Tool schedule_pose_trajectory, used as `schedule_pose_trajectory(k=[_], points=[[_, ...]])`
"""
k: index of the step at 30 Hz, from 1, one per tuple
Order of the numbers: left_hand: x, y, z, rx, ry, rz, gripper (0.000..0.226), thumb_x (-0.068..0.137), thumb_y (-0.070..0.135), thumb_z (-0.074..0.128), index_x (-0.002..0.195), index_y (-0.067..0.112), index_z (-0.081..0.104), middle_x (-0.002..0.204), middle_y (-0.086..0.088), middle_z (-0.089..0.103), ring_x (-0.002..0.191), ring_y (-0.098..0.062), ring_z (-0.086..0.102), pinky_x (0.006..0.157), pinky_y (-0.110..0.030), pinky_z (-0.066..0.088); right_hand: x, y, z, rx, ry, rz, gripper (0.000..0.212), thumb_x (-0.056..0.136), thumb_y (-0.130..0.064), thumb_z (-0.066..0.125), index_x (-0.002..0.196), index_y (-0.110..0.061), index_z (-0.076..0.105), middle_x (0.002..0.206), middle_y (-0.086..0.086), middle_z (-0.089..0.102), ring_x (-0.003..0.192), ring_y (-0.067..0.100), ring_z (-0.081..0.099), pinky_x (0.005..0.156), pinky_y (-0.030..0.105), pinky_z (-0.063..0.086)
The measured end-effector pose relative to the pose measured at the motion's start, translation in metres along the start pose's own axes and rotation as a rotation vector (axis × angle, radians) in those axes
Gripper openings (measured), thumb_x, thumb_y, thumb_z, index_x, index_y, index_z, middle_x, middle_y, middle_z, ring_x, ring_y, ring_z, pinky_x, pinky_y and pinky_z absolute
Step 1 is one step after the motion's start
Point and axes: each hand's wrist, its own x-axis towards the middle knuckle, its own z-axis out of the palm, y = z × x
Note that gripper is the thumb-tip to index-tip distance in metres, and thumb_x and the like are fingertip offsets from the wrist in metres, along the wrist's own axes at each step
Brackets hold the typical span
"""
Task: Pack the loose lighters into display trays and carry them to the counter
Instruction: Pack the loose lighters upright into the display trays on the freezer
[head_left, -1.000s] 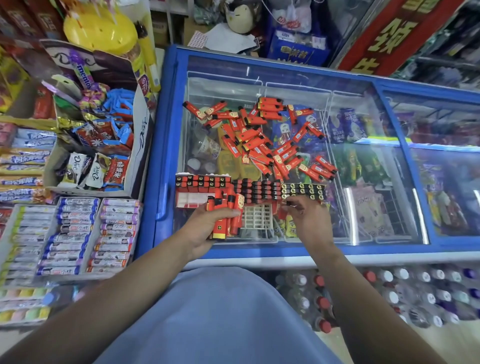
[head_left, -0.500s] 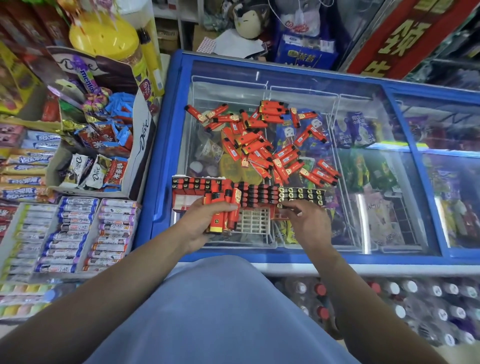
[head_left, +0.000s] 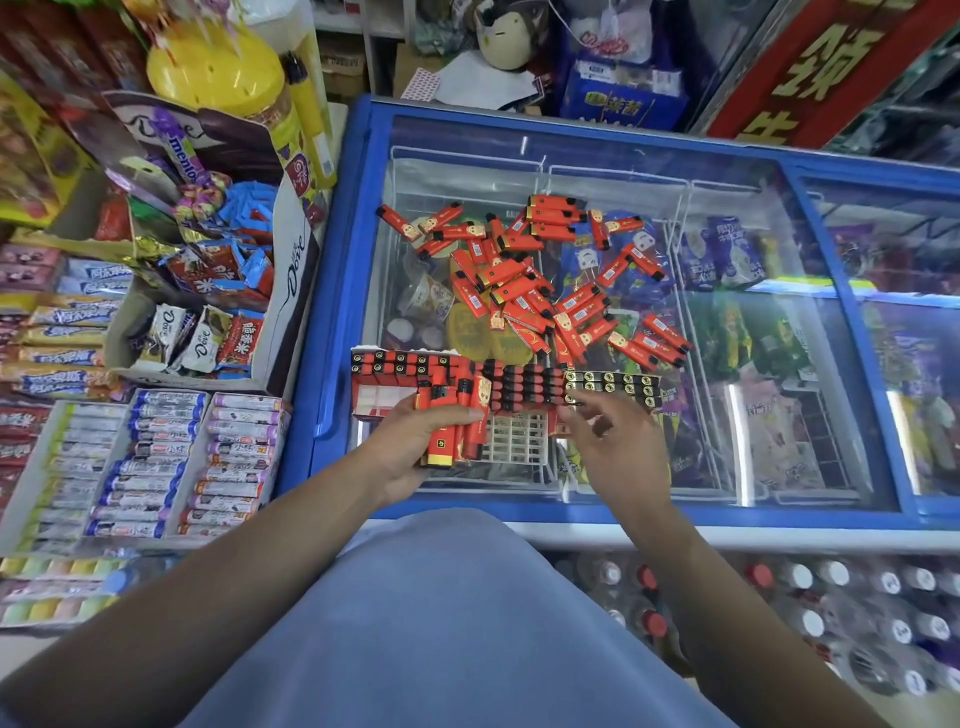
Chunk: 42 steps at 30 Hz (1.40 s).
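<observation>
— Looking at the nearest part first, what are the hands doing?

— The left hand grips a fanned bunch of red lighters, thumb laid across them, held just over the near edge of the freezer lid. The right hand hovers with loosely spread fingers next to the tray and holds nothing that I can make out.

— And the tray?

— A display tray lies on the glass between the two hands. Its near rows show a bare white grid, so those slots are not yet filled. Its far rows are packed: a long line of lighter heads runs from a red-capped stretch on the left, through a dark stretch, to a gold-topped stretch on the right. I cannot tell whether that line is one tray or several set end to end.

— How much is left, would you say?

— Plenty, I judge. Beyond the tray a loose pile of lighters lies scattered across the glass, dozens of them, pointing every way. So the packing looks perhaps a third done, and nothing here shows the carrying to the counter begun.

— So the next call is?

— Probably feeding the held bunch into the bare slots.
</observation>
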Motion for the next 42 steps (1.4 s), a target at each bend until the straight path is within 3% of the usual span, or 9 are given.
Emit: schedule_pose_trajectory(k=[5, 8, 13, 15, 18, 21, 32, 36, 42], points=[[-0.001, 0.001, 0.004, 0.076, -0.053, 0.010, 0.094, 0.056, 0.022, 0.099, 0.138, 0.012, 0.056, 0.117, -0.008, 0.076, 0.117, -0.030, 0.069, 0.110, -0.055, 0.045, -0.013, -0.057, 0.017, 0.575, -0.434, 0.297, 0.019, 0.090, -0.045, 0.073, 0.104, -0.033, 0.077, 0.094, -0.007, 0.075, 0.077, 0.017, 0.068, 0.070, 0.030, 0.053], [-0.007, 0.003, 0.006, 0.103, -0.072, 0.008, 0.071, 0.061, 0.015, 0.091, 0.127, 0.009, 0.063, 0.110, -0.011, 0.078, 0.109, -0.030, 0.072, 0.108, -0.053, 0.049, -0.011, -0.065, 0.025, 0.714, -0.443, 0.436, 0.014, 0.089, -0.039, 0.076, 0.093, -0.025, 0.078, 0.096, -0.007, 0.076, 0.091, 0.015, 0.070, 0.082, 0.034, 0.057], [-0.002, -0.001, -0.001, 0.085, -0.021, 0.005, 0.114, 0.039, 0.031, 0.106, 0.139, 0.013, 0.053, 0.117, -0.008, 0.076, 0.122, -0.035, 0.064, 0.113, -0.062, 0.038, -0.006, -0.065, 0.025, 0.894, -0.364, 0.512, 0.016, 0.097, -0.023, 0.067, 0.082, -0.018, 0.067, 0.096, 0.005, 0.077, 0.097, 0.022, 0.072, 0.088, 0.039, 0.054], [-0.001, -0.002, -0.002, 0.064, -0.006, 0.012, 0.099, 0.048, 0.027, 0.103, 0.135, 0.013, 0.057, 0.115, -0.008, 0.077, 0.120, -0.035, 0.066, 0.109, -0.064, 0.043, -0.001, -0.060, 0.017, 0.917, -0.317, 0.558, 0.013, 0.100, -0.023, 0.063, 0.089, -0.015, 0.065, 0.095, 0.012, 0.077, 0.087, 0.026, 0.074, 0.089, 0.047, 0.056], [-0.004, 0.000, -0.002, 0.037, 0.037, 0.009, 0.063, 0.072, 0.009, 0.088, 0.129, 0.007, 0.060, 0.108, -0.014, 0.078, 0.104, -0.033, 0.074, 0.086, -0.051, 0.061, 0.003, -0.044, 0.002, 0.425, -0.376, 0.413, 0.017, 0.089, -0.040, 0.076, 0.090, -0.024, 0.076, 0.070, -0.003, 0.073, 0.057, 0.012, 0.063, 0.064, 0.030, 0.053], [-0.001, -0.002, -0.005, 0.027, 0.059, 0.021, 0.056, 0.078, 0.005, 0.083, 0.129, 0.004, 0.060, 0.108, -0.016, 0.077, 0.092, -0.028, 0.072, 0.064, -0.034, 0.056, 0.003, -0.027, -0.002, -0.026, -0.336, 0.259, 0.022, 0.079, -0.048, 0.083, 0.075, -0.029, 0.072, 0.054, -0.010, 0.064, 0.047, 0.007, 0.053, 0.047, 0.024, 0.040], [0.002, -0.003, -0.009, 0.058, 0.062, 0.035, 0.060, 0.072, 0.016, 0.090, 0.126, 0.013, 0.061, 0.105, -0.018, 0.077, 0.116, -0.032, 0.069, 0.112, -0.065, 0.036, 0.009, -0.019, 0.023, -0.492, -0.179, -0.121, 0.024, 0.102, -0.047, 0.053, 0.113, -0.029, 0.062, 0.101, -0.008, 0.070, 0.082, 0.019, 0.070, 0.061, 0.030, 0.044], [0.001, -0.004, -0.009, 0.066, 0.047, 0.043, 0.076, 0.059, 0.020, 0.095, 0.127, 0.012, 0.063, 0.105, -0.015, 0.078, 0.116, -0.032, 0.068, 0.112, -0.064, 0.039, 0.013, -0.015, 0.027, -0.446, -0.159, -0.121, 0.021, 0.098, -0.048, 0.061, 0.111, -0.032, 0.067, 0.100, -0.013, 0.073, 0.078, 0.015, 0.071, 0.063, 0.027, 0.050], [0.001, -0.005, -0.010, 0.068, 0.070, 0.032, 0.051, 0.075, 0.011, 0.087, 0.122, 0.008, 0.066, 0.107, -0.021, 0.076, 0.118, -0.036, 0.067, 0.107, -0.060, 0.046, 0.014, -0.011, 0.030, -0.491, -0.155, -0.152, 0.024, 0.099, -0.048, 0.056, 0.114, -0.032, 0.066, 0.099, -0.011, 0.075, 0.081, 0.016, 0.073, 0.058, 0.026, 0.044]])
